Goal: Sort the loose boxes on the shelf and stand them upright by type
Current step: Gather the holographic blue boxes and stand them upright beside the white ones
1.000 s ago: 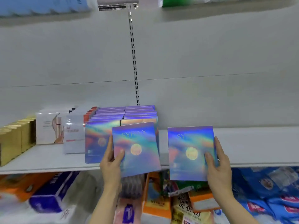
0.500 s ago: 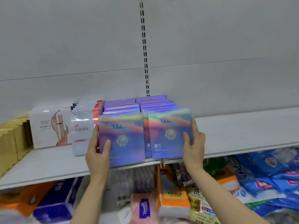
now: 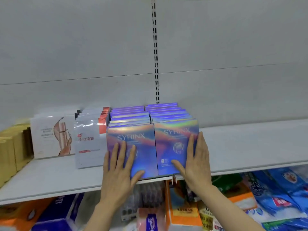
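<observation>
Your left hand [image 3: 116, 170] and right hand [image 3: 196, 162], fingers spread flat, press the front SYRINX boxes [image 3: 133, 147] upright on the shelf [image 3: 250, 147]; sorting looks nearly finished.

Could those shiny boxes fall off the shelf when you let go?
Maybe. The two front SYRINX boxes stand right at the front lip of the shelf, so a nudge could tip them onto the packs below. The left hand and right hand press flat on them; pushing unevenly might skew the two rows behind. Sliding them sideways could also knock the white packet standing close beside them.
</observation>
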`<state>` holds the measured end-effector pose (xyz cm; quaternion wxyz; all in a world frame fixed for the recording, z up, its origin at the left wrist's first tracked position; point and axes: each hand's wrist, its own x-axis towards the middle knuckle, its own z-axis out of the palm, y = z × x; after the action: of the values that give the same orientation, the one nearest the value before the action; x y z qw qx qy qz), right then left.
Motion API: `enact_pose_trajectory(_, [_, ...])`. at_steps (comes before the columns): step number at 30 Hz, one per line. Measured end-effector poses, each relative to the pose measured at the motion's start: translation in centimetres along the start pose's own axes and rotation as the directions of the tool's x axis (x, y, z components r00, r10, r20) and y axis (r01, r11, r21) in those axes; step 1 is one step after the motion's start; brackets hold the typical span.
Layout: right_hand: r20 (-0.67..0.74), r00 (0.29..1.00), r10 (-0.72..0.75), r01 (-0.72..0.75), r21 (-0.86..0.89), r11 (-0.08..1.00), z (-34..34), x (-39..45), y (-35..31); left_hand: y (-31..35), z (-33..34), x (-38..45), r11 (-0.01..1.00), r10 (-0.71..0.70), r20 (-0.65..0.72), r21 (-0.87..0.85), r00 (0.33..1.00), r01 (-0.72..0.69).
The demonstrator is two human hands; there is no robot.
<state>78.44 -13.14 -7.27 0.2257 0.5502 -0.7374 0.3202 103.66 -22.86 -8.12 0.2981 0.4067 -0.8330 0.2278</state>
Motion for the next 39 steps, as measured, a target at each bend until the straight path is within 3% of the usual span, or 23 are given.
enact_pose_trajectory(9, [0.041, 0.999, -0.006, 0.006, -0.013, 1.000, 0.1, -0.1, 0.1, 1.2, 0.1, -0.8, 0.997, -0.078, 0.039, 0.010, 0.996, 0.078])
enact_pose_trajectory(16, [0.095, 0.995, 0.007, -0.005, -0.023, 1.000, -0.4, -0.8, 0.2, 2.5, -1.3, -0.3, 0.996, -0.036, 0.026, -0.075, 0.999, 0.038])
enact_pose_trajectory(18, [0.063, 0.998, 0.007, -0.013, 0.092, 0.996, -0.8, -1.0, 0.2, 3.7, -2.1, 1.3, 0.990, 0.108, -0.011, -0.087, 0.994, -0.108])
enact_pose_trajectory(21, [-0.025, 0.991, 0.129, -0.112, 0.359, 0.927, -1.8, 0.3, 0.2, 5.5, -2.3, 4.1, 0.962, 0.259, -0.014, -0.085, 0.966, -0.259])
enact_pose_trajectory(25, [0.001, 0.968, 0.252, -0.206, 0.579, 0.789, -2.6, 4.6, -0.2, 6.1, -1.2, 6.1, 0.953, 0.301, 0.024, -0.049, 0.953, -0.299])
enact_pose_trajectory(29, [0.061, 0.960, 0.272, -0.245, 0.648, 0.721, -2.0, 5.0, -0.7, 5.6, -1.2, 5.7, 0.957, 0.289, 0.040, -0.039, 0.956, -0.288])
enact_pose_trajectory(31, [0.128, 0.956, 0.264, -0.262, 0.773, 0.577, -2.3, 5.5, -0.1, 5.4, -1.1, 5.6, 0.953, 0.302, 0.020, -0.027, 0.953, -0.301])
enact_pose_trajectory(33, [0.237, 0.909, 0.343, -0.338, 0.900, 0.276, -2.6, 8.0, 1.6, 5.2, -1.1, 6.0, 0.957, 0.290, -0.010, -0.019, 0.957, -0.290])
enact_pose_trajectory(35, [0.464, 0.813, 0.353, -0.496, 0.869, 0.000, -3.1, 11.6, 2.9, 5.0, -1.4, 6.7, 0.972, 0.236, -0.044, -0.012, 0.971, -0.237])
enact_pose_trajectory(39, [0.756, 0.653, -0.046, -0.746, 0.630, -0.216, -2.3, 14.5, 2.3, 5.0, -1.4, 7.4, 0.978, 0.206, -0.058, 0.024, 0.977, -0.205])
